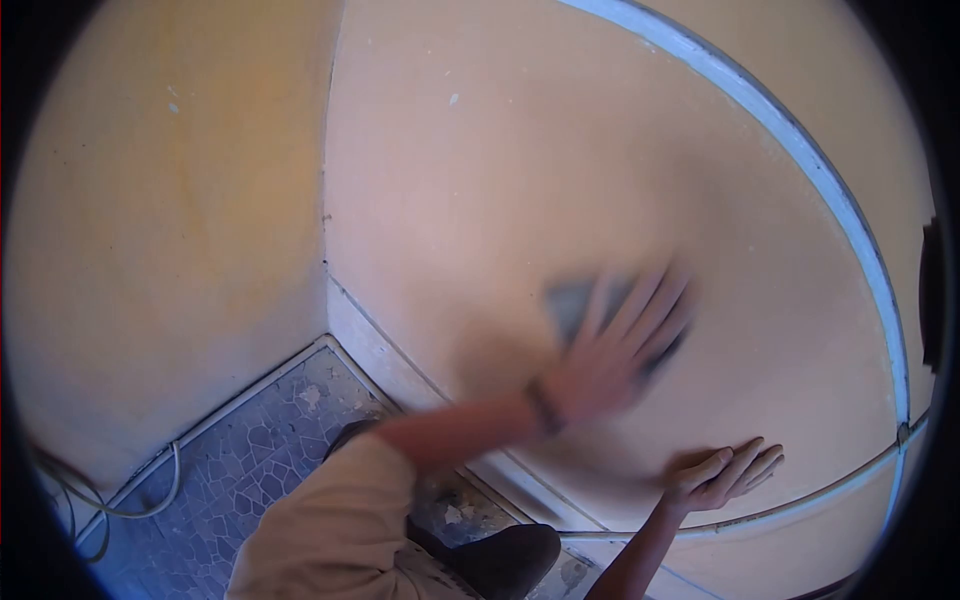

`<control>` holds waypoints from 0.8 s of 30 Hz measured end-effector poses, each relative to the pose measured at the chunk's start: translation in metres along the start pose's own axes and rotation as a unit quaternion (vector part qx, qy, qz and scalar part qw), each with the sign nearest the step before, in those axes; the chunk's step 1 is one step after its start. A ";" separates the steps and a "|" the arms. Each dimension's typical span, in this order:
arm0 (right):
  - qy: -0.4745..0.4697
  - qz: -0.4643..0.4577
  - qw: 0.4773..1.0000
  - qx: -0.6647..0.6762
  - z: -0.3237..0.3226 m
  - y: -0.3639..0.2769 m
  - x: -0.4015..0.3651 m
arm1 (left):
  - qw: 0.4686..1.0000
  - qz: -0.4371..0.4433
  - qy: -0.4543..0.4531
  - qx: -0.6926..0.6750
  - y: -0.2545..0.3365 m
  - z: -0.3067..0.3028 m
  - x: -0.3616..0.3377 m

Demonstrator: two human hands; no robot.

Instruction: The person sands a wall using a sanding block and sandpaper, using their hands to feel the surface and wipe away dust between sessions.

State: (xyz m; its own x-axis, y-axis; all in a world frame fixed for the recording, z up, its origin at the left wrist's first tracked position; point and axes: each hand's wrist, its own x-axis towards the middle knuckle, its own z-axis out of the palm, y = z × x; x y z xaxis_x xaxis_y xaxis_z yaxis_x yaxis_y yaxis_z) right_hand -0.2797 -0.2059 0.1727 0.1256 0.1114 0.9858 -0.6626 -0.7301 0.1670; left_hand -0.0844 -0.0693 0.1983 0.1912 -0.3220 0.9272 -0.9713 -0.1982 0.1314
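Against the peach-painted wall, my left hand presses a dark grey piece of sandpaper flat under its fingers. Motion blurs this hand and the sheet, and much of the sheet is hidden beneath the palm. A dark band circles that wrist, and a beige sleeve covers the upper arm. Lower and to the right, my right hand rests on the same wall with fingers stretched out and holds nothing.
A yellowish wall meets the peach one at a corner on the left. Below lies a mosaic-patterned floor with a looped cable by the wall. A pale blue curved strip borders the right side. My knee is near the wall's base.
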 end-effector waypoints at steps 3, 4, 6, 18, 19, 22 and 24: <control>0.009 0.011 1.000 0.004 0.001 -0.001 -0.001 | 0.997 -0.034 0.073 -0.019 -0.016 -0.021 0.060; 0.016 0.004 1.000 0.002 0.003 -0.001 -0.001 | 0.996 -0.043 0.067 -0.024 -0.015 -0.019 0.050; 0.019 -0.002 1.000 0.013 0.004 0.000 -0.001 | 0.996 -0.046 0.064 -0.032 -0.016 -0.009 0.023; -0.002 0.018 1.000 -0.022 0.000 -0.007 -0.002 | 0.984 -0.012 0.177 -0.005 -0.023 -0.037 0.132; -0.012 0.021 0.999 -0.020 -0.005 -0.006 -0.002 | 0.991 -0.005 0.134 -0.005 -0.013 -0.033 0.112; -0.022 0.039 0.999 -0.015 -0.004 -0.009 -0.001 | 0.999 0.039 -0.008 -0.014 0.026 0.037 -0.050; -0.010 0.025 1.000 -0.003 -0.006 -0.010 -0.003 | 0.983 0.054 -0.137 -0.112 0.042 0.055 -0.147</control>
State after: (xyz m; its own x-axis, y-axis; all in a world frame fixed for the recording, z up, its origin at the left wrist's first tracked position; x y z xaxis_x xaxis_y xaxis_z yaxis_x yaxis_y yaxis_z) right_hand -0.2781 -0.1952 0.1683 0.1060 0.0613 0.9925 -0.6725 -0.7308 0.1169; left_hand -0.1460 -0.0812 0.0485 0.0858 -0.5735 0.8147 -0.9891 0.0492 0.1388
